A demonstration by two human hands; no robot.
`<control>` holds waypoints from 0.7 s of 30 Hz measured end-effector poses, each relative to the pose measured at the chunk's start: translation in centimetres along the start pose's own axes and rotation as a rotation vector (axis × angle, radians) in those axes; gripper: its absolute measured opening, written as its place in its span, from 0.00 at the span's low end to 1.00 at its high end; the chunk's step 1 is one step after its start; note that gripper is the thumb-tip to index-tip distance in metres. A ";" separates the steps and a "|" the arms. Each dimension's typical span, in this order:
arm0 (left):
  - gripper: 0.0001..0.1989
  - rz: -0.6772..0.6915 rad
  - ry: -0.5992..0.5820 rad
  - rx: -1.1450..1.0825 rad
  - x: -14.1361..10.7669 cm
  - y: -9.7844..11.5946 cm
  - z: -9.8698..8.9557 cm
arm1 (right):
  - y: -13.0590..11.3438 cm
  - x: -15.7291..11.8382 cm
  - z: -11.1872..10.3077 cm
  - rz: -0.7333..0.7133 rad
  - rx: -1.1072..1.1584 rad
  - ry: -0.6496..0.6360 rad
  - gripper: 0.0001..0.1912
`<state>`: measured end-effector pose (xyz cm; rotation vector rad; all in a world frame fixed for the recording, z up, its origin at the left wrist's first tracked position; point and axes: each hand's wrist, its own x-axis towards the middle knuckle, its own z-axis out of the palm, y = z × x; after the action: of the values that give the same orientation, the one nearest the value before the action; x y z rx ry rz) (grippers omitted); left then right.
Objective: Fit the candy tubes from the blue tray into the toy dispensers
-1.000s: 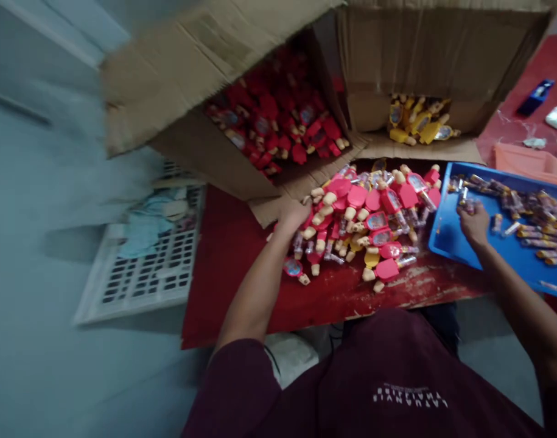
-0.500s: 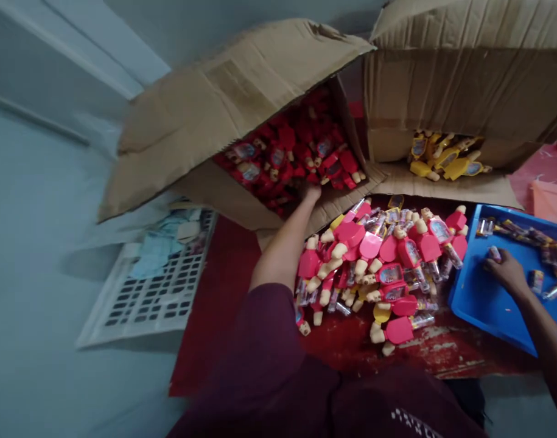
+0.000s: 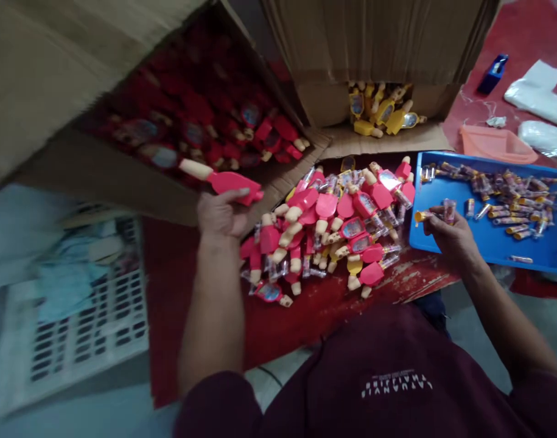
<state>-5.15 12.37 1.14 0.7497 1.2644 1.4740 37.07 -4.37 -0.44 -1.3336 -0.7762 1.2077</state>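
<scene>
toy now up in left hand, fingers pinching it at the mouth of the box at 10 o'clock; half a second ago that hand was inside. right hand pinches small tubes, maybe two, over the tray at 2. both hands loaded. desk red, paint worn; toy pile at 11, white basket off the desk at 9.

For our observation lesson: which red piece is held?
The red piece in the left hand; the other red ones lie in the pile or left cardboard box.
</scene>
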 end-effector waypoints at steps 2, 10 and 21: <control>0.16 -0.035 -0.073 -0.090 -6.3 1.0 0.7 | -0.2 -2.2 2.1 -0.031 -0.056 -0.074 0.20; 0.18 -0.187 -0.252 -0.439 -24.1 -1.1 8.4 | 0.7 -10.8 7.7 -0.622 -0.472 -0.145 0.13; 0.15 -0.194 -0.253 -0.540 -29.3 -4.1 8.4 | 3.0 -14.7 6.3 -0.674 -0.498 -0.042 0.11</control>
<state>12.35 -12.73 3.83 0.4190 0.6780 1.4179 26.69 -16.82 0.65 -1.2699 -1.4788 0.5174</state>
